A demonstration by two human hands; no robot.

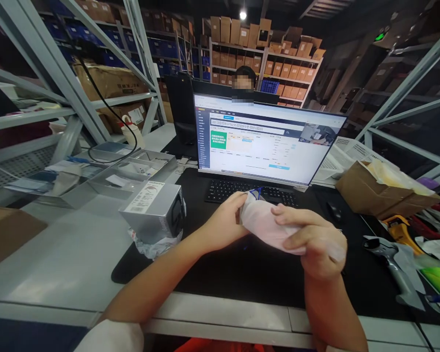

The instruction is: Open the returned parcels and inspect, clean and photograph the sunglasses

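"Shelving (293, 57) stands beyond the worktop (77, 274). Where is the white-wrapped item (267, 227)?"

"Above the black mat (242, 278), gripped by the left hand (225, 222) and right hand (320, 244) together (grey box (150, 215) standing to their left)."

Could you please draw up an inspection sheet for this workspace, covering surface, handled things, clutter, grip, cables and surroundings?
Surface: black mat on a pale grey desk.
Handled things: white wrapped item, contents hidden.
Clutter: silver box on crumpled plastic and open trays at left; scanner and open carton at right.
Grip: left hand and right hand both hold the wrapped item.
Cables: black cable looping by the trays; another near the scanner.
Surroundings: lit monitor, keyboard, shelves of cartons, a person beyond the monitor.
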